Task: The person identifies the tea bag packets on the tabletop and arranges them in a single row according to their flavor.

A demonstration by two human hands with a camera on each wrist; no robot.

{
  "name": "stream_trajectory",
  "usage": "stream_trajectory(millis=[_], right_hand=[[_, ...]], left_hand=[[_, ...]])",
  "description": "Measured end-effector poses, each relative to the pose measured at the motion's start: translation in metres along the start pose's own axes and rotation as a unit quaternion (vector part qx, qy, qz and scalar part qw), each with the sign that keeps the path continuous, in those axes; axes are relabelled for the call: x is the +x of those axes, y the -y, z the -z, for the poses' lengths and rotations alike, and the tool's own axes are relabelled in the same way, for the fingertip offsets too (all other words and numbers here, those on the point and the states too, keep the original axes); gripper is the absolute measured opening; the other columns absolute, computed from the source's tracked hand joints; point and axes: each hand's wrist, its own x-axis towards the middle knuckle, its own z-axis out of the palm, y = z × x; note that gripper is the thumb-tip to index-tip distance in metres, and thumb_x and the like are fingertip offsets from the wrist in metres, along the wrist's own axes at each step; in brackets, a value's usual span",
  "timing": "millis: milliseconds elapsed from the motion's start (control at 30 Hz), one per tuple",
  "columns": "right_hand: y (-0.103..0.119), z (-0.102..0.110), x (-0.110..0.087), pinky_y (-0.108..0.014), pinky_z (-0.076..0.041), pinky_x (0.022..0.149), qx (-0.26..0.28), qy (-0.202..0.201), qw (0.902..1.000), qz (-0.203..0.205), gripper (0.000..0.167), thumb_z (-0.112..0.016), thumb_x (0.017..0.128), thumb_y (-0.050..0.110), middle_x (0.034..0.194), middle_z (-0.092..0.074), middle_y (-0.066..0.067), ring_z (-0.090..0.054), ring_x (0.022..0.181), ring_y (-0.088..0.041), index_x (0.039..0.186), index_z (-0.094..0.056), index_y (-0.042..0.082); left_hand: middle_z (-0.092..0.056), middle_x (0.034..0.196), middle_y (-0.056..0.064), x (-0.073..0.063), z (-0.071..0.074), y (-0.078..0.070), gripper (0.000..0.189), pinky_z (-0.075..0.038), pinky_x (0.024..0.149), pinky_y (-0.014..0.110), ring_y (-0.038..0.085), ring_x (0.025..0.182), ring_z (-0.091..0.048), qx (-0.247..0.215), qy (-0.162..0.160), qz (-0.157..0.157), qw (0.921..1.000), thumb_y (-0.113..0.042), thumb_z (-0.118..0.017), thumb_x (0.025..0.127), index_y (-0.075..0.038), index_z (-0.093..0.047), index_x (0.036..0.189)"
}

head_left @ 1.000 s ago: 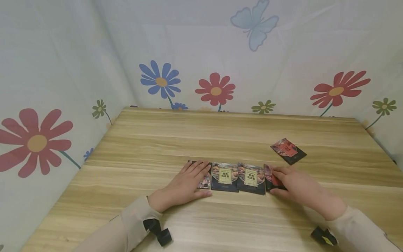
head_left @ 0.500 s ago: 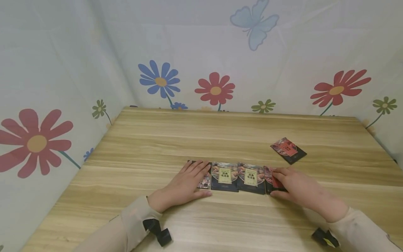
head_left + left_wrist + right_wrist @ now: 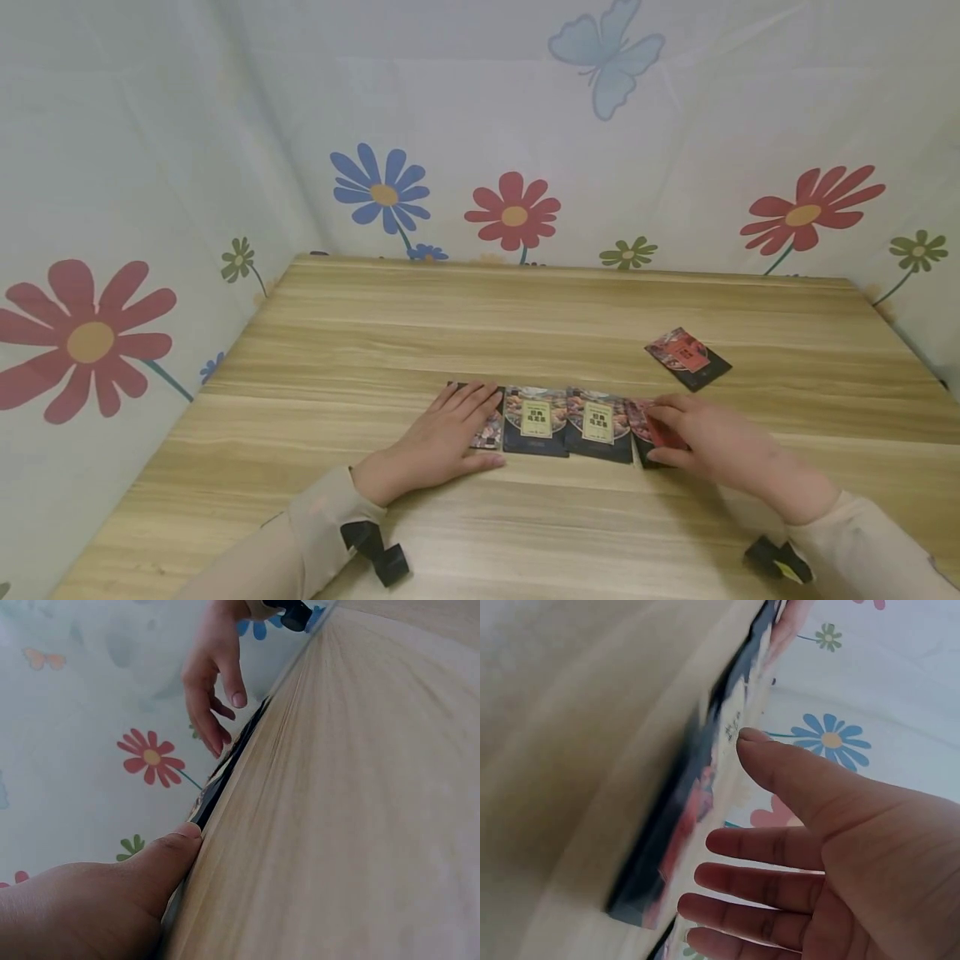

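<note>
Flat printed packets lie in a row on the wooden table. My left hand (image 3: pixel 435 442) rests with extended fingers over the leftmost packet (image 3: pixel 491 433), covering most of it. Beside it are two packets with pale yellow labels, one left (image 3: pixel 536 423) and one right (image 3: pixel 598 427). At the row's right end lies a red-labelled packet (image 3: pixel 663 433), partly hidden by my right hand (image 3: pixel 738 454). In the right wrist view, that hand's fingers (image 3: pixel 765 847) are spread and straight beside the red packet (image 3: pixel 676 840), with a gap between them.
Another red-labelled packet (image 3: pixel 687 358) lies askew farther back on the table (image 3: pixel 450 325), right of the row. A white curtain (image 3: pixel 450 100) with printed flowers stands behind the table and along its left side. Black wrist cameras hang under both sleeves.
My right hand has shifted slightly right and its fingers have come away from the end packet, which now sits a little turned. The left hand has stayed in place.
</note>
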Motion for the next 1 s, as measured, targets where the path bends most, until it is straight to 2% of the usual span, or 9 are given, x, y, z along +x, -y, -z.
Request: stream_trajectory(millis=[200,467,633,767,1000], right_hand=[[-0.009,0.008,0.002,-0.048,-0.055,0.082,0.021,-0.004,0.9997,0.009,0.052,-0.072,0.083,0.038,0.124,-0.061,-0.023,-0.063,0.106,-0.038,0.122,-0.065,0.004],[-0.039,0.017,0.012,-0.058,-0.047,0.096,0.055,-0.005,0.9984,-0.012,0.056,-0.070,0.086,0.032,0.134,-0.054,-0.026,-0.052,0.121,-0.046,0.129,-0.058,-0.002],[-0.062,0.016,0.024,-0.061,-0.044,0.097,0.065,0.003,0.9972,-0.036,0.059,-0.069,0.087,0.029,0.141,-0.046,-0.029,-0.047,0.125,-0.050,0.136,-0.052,0.000],[-0.079,0.012,0.032,-0.063,-0.041,0.100,0.057,0.012,0.9978,-0.031,0.060,-0.069,0.088,0.029,0.144,-0.042,-0.030,-0.043,0.128,-0.051,0.138,-0.050,0.002],[-0.091,0.007,0.038,-0.064,-0.037,0.103,0.067,0.042,0.9959,-0.043,0.058,-0.062,0.093,0.030,0.148,-0.036,-0.030,-0.037,0.133,-0.051,0.142,-0.046,0.003]], left_hand=[[-0.019,0.162,0.006,-0.001,0.001,0.000,0.088,-0.012,0.123,0.048,0.027,0.150,-0.017,-0.003,0.002,0.002,1.0000,-0.068,-0.042,0.090,-0.011,-0.023,0.154],[-0.020,0.162,0.006,-0.001,0.002,-0.001,0.087,-0.012,0.123,0.048,0.026,0.150,-0.017,-0.003,0.002,0.001,1.0000,-0.067,-0.042,0.091,-0.011,-0.023,0.154],[-0.020,0.161,0.007,-0.001,0.003,-0.001,0.086,-0.013,0.123,0.048,0.027,0.150,-0.017,-0.002,0.003,0.002,1.0000,-0.067,-0.043,0.091,-0.010,-0.023,0.154],[-0.020,0.161,0.006,-0.001,0.003,-0.001,0.087,-0.013,0.122,0.048,0.027,0.150,-0.018,-0.002,0.003,0.002,1.0000,-0.067,-0.043,0.091,-0.010,-0.023,0.153],[-0.020,0.162,0.005,-0.001,0.001,-0.001,0.086,-0.012,0.123,0.048,0.026,0.150,-0.017,-0.004,0.004,-0.001,1.0000,-0.067,-0.042,0.091,-0.011,-0.022,0.154]])
